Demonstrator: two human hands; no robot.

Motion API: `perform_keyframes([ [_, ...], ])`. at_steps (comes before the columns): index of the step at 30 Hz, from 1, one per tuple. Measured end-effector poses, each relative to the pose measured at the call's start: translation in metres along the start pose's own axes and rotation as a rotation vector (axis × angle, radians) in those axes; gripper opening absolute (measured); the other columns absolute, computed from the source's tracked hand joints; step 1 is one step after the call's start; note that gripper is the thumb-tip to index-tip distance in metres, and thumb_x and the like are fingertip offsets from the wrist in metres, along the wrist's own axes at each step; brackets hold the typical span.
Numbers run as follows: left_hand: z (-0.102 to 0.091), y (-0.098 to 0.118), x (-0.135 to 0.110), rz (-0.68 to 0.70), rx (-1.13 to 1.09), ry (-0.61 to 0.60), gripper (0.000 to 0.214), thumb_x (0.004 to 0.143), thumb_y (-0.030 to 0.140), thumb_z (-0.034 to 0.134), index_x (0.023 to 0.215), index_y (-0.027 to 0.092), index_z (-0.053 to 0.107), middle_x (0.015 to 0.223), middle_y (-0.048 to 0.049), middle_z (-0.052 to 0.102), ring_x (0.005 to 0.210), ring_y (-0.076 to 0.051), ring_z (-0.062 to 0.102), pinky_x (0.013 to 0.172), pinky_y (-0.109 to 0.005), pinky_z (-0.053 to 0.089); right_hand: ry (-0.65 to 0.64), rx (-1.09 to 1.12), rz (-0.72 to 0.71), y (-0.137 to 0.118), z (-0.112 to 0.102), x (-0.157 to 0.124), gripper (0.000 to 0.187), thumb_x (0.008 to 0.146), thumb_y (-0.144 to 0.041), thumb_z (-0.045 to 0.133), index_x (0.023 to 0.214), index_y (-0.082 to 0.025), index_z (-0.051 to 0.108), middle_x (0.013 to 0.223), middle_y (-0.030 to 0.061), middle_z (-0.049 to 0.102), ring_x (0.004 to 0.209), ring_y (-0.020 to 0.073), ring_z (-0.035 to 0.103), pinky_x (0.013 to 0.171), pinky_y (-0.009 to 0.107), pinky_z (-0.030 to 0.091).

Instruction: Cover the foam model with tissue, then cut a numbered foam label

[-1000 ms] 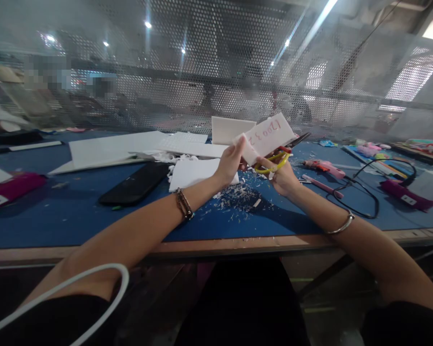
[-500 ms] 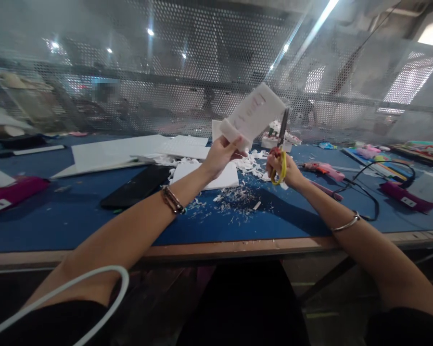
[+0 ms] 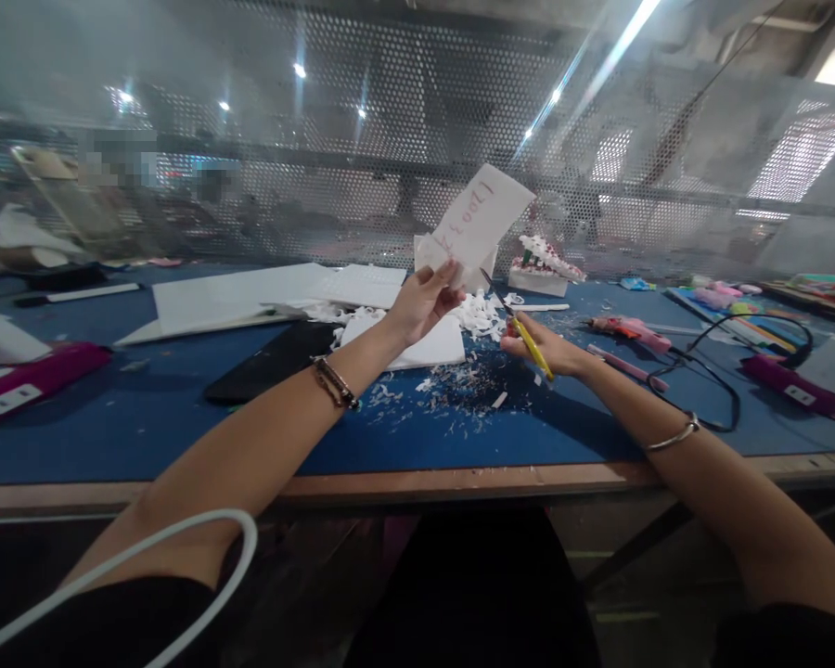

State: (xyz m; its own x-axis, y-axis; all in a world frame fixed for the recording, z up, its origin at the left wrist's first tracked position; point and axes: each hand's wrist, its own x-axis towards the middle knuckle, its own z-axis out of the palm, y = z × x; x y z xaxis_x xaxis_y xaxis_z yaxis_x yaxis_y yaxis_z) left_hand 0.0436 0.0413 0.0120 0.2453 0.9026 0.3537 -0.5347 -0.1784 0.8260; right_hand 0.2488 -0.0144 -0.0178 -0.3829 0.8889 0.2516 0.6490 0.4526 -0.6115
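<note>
My left hand [image 3: 428, 301] pinches the lower end of a white sheet [image 3: 485, 211] with reddish handwriting on it, held up and tilted above the table. In my right hand [image 3: 539, 345] is a pair of scissors [image 3: 529, 341] with yellow handles. Their dark blades point up and left, just right of the sheet's lower end and apart from it. Beneath my hands lie white scraps [image 3: 480, 317], a white block [image 3: 431, 345] and fine white crumbs [image 3: 459, 394].
White boards [image 3: 229, 295] and a black flat object [image 3: 271, 362] lie to the left. A pink glue gun [image 3: 630, 331] with a black cable [image 3: 738, 380] is at right. A decorated white piece [image 3: 546, 264] stands behind. Magenta cases [image 3: 48, 376] sit near the left edge.
The scissors have come down and left from the sheet's upper right corner, turning so the blades point up-left. The sheet has tilted, and its writing shows more clearly.
</note>
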Motion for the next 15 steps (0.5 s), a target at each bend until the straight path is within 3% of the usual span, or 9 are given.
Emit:
perform_keyframes([
  [4,0.001,-0.005,-0.002,0.015,0.009,-0.043,0.02,0.078,0.025,0.078,0.082,0.014,0.062,0.066,0.0046,0.061,0.05,-0.003,0.055,0.046,-0.014,0.048,0.011,-0.001,-0.022,0.0,0.001,0.0,0.053,0.074,-0.069,0.054,0.092,-0.02,0.043,0.087,0.0044,0.056,0.081,0.0194,0.053,0.074,0.034,0.041],
  [15,0.003,-0.02,-0.006,-0.015,0.127,-0.123,0.021,0.081,0.026,0.075,0.088,0.009,0.065,0.072,-0.0004,0.063,0.05,-0.004,0.055,0.051,-0.018,0.051,0.069,-0.152,-0.119,-0.007,0.001,0.0,0.056,0.081,-0.074,0.032,0.075,-0.02,0.043,0.073,0.0034,0.053,0.069,0.0166,0.051,0.064,0.029,0.037],
])
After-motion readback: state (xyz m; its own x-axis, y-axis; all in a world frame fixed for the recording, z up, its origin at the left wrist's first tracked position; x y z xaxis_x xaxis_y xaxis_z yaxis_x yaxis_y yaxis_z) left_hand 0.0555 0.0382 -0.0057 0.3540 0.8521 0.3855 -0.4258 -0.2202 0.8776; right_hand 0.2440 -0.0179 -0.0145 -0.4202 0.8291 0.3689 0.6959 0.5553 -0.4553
